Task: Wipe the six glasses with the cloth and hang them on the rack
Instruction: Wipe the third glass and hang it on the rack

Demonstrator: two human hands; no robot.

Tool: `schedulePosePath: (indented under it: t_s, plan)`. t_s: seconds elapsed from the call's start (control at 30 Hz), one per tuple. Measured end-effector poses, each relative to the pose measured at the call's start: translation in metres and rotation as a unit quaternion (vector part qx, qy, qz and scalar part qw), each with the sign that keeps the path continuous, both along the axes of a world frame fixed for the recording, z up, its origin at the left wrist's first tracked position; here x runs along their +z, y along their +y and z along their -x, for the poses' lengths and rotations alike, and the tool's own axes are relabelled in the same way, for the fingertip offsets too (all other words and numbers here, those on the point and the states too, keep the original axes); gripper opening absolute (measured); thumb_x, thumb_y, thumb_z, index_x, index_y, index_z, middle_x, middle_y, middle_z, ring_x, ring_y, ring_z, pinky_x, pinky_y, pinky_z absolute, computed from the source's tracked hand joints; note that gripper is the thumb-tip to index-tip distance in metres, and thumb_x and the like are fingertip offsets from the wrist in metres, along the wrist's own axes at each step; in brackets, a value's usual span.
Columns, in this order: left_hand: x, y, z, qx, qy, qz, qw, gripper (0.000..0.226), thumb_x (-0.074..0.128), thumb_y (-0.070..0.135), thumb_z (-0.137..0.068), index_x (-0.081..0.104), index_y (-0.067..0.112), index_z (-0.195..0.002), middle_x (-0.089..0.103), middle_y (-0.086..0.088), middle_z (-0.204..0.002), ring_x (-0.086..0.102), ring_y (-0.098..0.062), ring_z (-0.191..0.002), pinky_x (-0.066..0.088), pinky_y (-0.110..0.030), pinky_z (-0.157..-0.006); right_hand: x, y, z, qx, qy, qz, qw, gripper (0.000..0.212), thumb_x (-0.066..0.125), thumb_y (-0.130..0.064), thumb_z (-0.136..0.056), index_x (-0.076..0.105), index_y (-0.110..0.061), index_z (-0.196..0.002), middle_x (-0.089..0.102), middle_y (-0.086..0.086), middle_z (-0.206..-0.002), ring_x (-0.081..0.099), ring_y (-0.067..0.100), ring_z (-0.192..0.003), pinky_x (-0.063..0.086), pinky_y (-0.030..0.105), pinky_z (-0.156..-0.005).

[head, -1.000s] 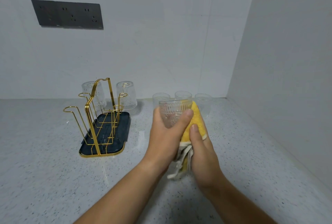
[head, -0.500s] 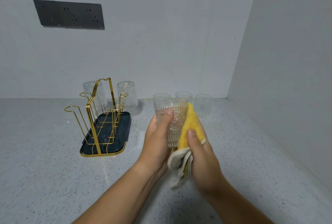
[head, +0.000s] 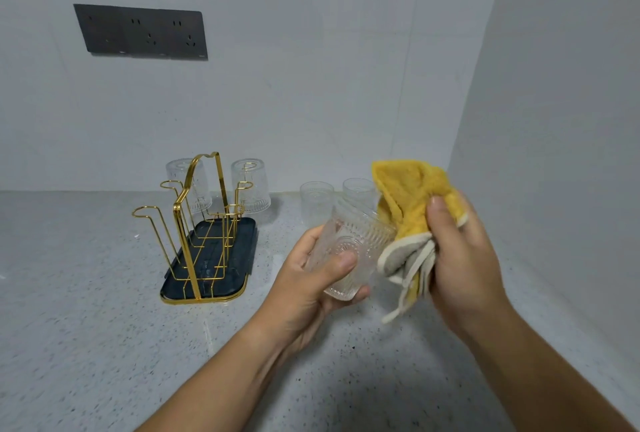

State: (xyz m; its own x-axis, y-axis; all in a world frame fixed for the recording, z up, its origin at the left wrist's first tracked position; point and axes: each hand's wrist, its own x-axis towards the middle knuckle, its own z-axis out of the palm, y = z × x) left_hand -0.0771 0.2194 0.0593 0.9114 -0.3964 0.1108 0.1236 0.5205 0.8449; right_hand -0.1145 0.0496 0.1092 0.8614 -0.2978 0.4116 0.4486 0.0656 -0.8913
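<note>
Left grip (head: 304, 279) holds glass (head: 353, 244), now tilted; right grip (head: 460, 258) clutches cloth (head: 405, 196), now raised.

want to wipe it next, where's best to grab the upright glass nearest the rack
Take the upright glass by its ribbed side wall, mid-height, coming from the near side, probably with the left hand once it sets down the held glass. It stands mouth up with bare counter in front, while another glass crowds its right rear and the rack stands to its left.
</note>
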Motion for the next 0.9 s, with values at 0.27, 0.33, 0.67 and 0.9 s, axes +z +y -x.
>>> schedulePosePath:
  t_s: [0.27,0.33,0.67,0.9]
  plan:
    - [-0.008,0.004,-0.005,-0.047,0.048,0.100,0.993,0.093,0.101,0.039,-0.054,0.057,0.019,-0.135,0.067,-0.015,-0.127,0.069,-0.027,-0.096,0.057,-0.031,-0.058,0.017,-0.011,-0.001,0.160,0.011,0.289,0.944,0.021,0.059,-0.036,-0.100,0.065,-0.033,-0.120,0.068,-0.015,-0.084,0.065,0.003,-0.079,0.049,0.017,-0.071]
    - [-0.010,0.009,-0.005,-0.058,0.060,0.109,0.990,0.099,0.100,0.038,-0.056,0.053,0.018,-0.140,0.067,-0.015,-0.126,0.071,-0.026,-0.093,0.057,-0.031,-0.058,0.018,-0.014,0.000,0.182,0.032,0.338,0.923,0.026,0.059,-0.040,-0.096,0.062,-0.043,-0.121,0.069,-0.016,-0.095,0.066,0.006,-0.092,0.050,0.024,-0.081]
    - [-0.009,0.023,-0.009,-0.058,0.040,0.042,0.997,0.107,0.096,0.045,-0.061,0.043,0.005,-0.145,0.064,-0.016,-0.119,0.065,-0.027,-0.091,0.051,-0.031,-0.054,0.043,-0.005,-0.002,0.293,0.071,0.472,0.829,0.045,0.079,-0.031,-0.085,0.064,-0.027,-0.128,0.071,-0.012,-0.126,0.065,0.006,-0.120,0.048,0.023,-0.104]
    - [-0.008,0.022,-0.009,-0.034,0.055,-0.003,0.998,0.073,0.086,0.042,-0.067,0.055,0.015,-0.127,0.064,-0.014,-0.101,0.067,-0.023,-0.079,0.051,-0.028,-0.047,0.040,0.001,-0.004,0.354,0.100,0.529,0.764,0.056,0.080,-0.026,-0.087,0.058,-0.023,-0.137,0.064,-0.010,-0.135,0.060,0.010,-0.126,0.046,0.033,-0.110]
